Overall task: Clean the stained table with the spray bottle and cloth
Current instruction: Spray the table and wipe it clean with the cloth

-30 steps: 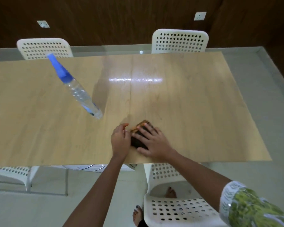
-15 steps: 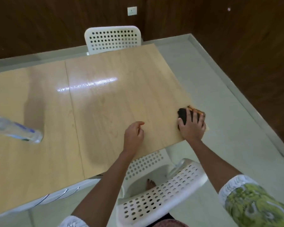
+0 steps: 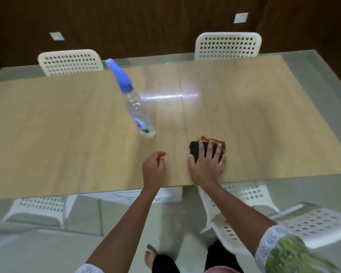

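A folded dark cloth (image 3: pixel 195 151) with an orange edge lies on the wooden table (image 3: pixel 67 134) near its front edge. My right hand (image 3: pixel 207 164) presses flat on it with fingers spread. To its left, my left hand (image 3: pixel 153 170) rests on the table, fingers loosely curled and holding nothing. A clear spray bottle (image 3: pixel 135 107) with a blue top stands on the table, farther back and left of both hands.
White perforated chairs stand at the far side (image 3: pixel 227 46) (image 3: pixel 71 62) and at the near side (image 3: pixel 307 223) (image 3: pixel 39 209) of the table. A dark wood wall runs behind. My feet show on the pale floor below.
My right hand has slid the cloth from the table's right front corner back leftward toward the middle. The view has swung left, bringing the whole bottle back into sight.
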